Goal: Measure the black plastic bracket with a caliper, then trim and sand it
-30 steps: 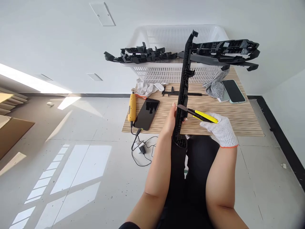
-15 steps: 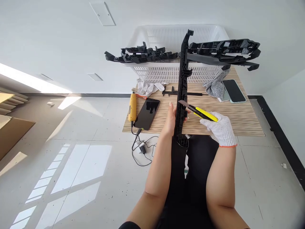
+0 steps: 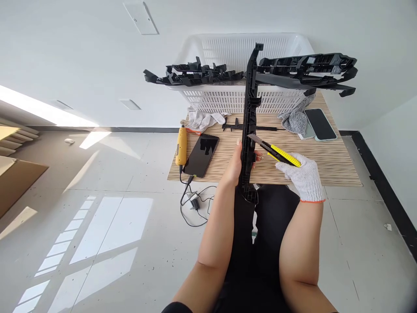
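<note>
The fingers of the bare left hand are closed around a long, thin, black plastic strip, with the thumb on its left side and fingertips poking out on its right. The fingers of the right hand, in a white knit glove with an orange edge, are closed on a yellow and black knife with a long grey blade.

The front edge of the striped wooden tabletop is just below both sets of fingers. Striped wood shows between the knife and the dark phone, up and right of the right fingers. There is a small gap of wood between the left fingers and the black tablet to their left.

The strip stands nearly straight up in view, going far above the left fingers and a bit below them. The blade tip is over the strip, above the left fingers; I can't tell if it touches.

Both arms reach up from below. The left arm leans right, and the right wrist bends in toward the strip.

Farther left of the left fingers is a yellow tool. Far above the fingers, black plastic parts lie across a white plastic basket.
</note>
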A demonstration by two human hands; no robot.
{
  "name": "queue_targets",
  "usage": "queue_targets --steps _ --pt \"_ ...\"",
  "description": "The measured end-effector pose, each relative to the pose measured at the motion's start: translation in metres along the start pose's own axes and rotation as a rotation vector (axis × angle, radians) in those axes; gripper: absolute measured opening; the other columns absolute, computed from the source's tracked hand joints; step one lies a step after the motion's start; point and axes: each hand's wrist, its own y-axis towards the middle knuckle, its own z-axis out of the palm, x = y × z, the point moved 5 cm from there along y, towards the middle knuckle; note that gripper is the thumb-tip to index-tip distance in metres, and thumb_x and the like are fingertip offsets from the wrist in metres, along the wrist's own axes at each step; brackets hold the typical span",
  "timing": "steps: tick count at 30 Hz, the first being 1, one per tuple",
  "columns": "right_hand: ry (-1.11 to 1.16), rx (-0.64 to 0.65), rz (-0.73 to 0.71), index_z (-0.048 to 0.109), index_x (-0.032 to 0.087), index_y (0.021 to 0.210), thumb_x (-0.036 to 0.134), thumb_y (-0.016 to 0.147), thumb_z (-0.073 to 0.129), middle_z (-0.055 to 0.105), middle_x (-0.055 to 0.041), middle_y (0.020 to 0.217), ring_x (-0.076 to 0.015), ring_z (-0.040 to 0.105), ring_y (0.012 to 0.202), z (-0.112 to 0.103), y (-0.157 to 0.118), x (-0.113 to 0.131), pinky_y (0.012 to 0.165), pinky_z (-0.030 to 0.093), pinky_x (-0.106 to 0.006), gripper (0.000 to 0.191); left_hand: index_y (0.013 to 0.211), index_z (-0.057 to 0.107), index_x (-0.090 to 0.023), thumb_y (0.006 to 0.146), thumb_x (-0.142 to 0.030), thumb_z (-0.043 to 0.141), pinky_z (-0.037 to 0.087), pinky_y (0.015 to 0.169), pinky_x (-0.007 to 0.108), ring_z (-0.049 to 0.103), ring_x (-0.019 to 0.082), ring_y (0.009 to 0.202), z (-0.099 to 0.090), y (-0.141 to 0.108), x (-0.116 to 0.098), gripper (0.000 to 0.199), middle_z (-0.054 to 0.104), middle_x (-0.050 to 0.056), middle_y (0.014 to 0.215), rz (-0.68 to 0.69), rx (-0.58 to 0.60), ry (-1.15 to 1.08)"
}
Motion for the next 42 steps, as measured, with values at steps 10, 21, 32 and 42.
queue_targets --steps 10,21,32,42 --pt "0.018 0.031 -0.001 0.076 0.017 0.108 0.045 0.062 0.085 0.059 0.0018 0.059 -0.0115 0.050 0.049 0.003 -0.002 0.000 0.047 0.043 -0.026 0.054 0.120 0.070 -0.018 0.092 -0.072 0.045 0.047 0.061 0.022 0.065 0.015 0.076 -0.002 0.000 0.001 0.066 0.070 0.006 0.082 0.006 -0.016 0.028" --pt "0.130 -0.070 -0.037 0.074 0.018 0.098 0.042 0.068 0.079 0.060 0.0026 0.062 -0.0100 0.050 0.050 -0.001 -0.004 0.002 0.049 0.045 -0.025 0.039 0.118 0.071 -0.015 0.094 -0.050 0.061 0.053 0.076 0.025 0.068 0.013 0.075 -0.001 -0.001 0.003 0.043 0.073 0.005 0.085 0.028 0.003 0.049" --pt "0.142 -0.067 -0.067 0.072 0.019 0.096 0.044 0.071 0.076 0.060 0.0019 0.066 -0.0098 0.050 0.051 -0.001 -0.001 -0.005 0.047 0.044 -0.024 0.035 0.105 0.067 -0.020 0.088 -0.035 0.071 0.055 0.080 0.026 0.071 0.016 0.089 0.000 -0.006 -0.004 0.023 0.073 0.005 0.107 0.110 -0.016 -0.030" --pt "0.199 -0.114 -0.057 0.070 0.019 0.087 0.038 0.071 0.075 0.058 0.0027 0.060 -0.0091 0.049 0.047 -0.001 0.001 -0.004 0.044 0.042 -0.023 0.026 0.110 0.071 -0.018 0.097 -0.053 0.054 0.049 0.061 0.020 0.061 0.009 0.064 0.012 0.004 0.003 0.042 0.062 0.001 0.075 0.119 -0.129 -0.092"
